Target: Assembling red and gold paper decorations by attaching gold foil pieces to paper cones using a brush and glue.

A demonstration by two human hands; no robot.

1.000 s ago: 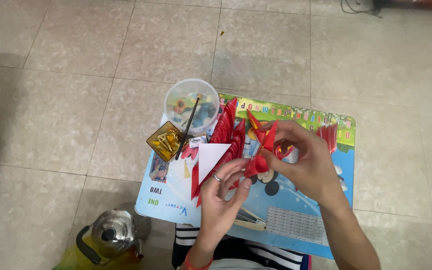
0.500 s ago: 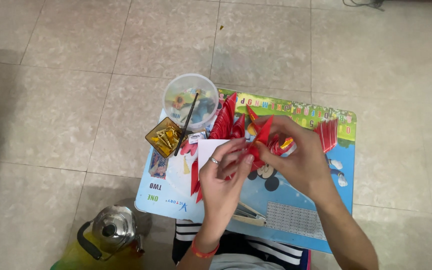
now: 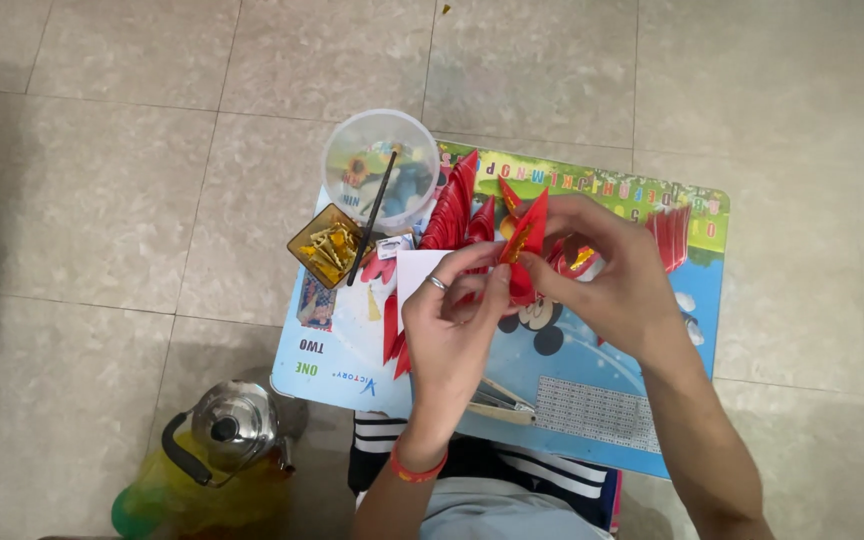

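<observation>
A folded red paper piece point(image 3: 527, 240) is pinched between the fingertips of the left hand point(image 3: 452, 320) and right hand point(image 3: 607, 270), raised above the blue board point(image 3: 592, 400) for close fitting; stacked red pieces point(image 3: 452, 212) lie just beyond the fingers.

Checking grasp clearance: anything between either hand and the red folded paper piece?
Nothing visible. The left hand and right hand both pinch the red folded paper piece directly, fingertips on it, above the small blue table. Other red pieces lie behind it.
</observation>
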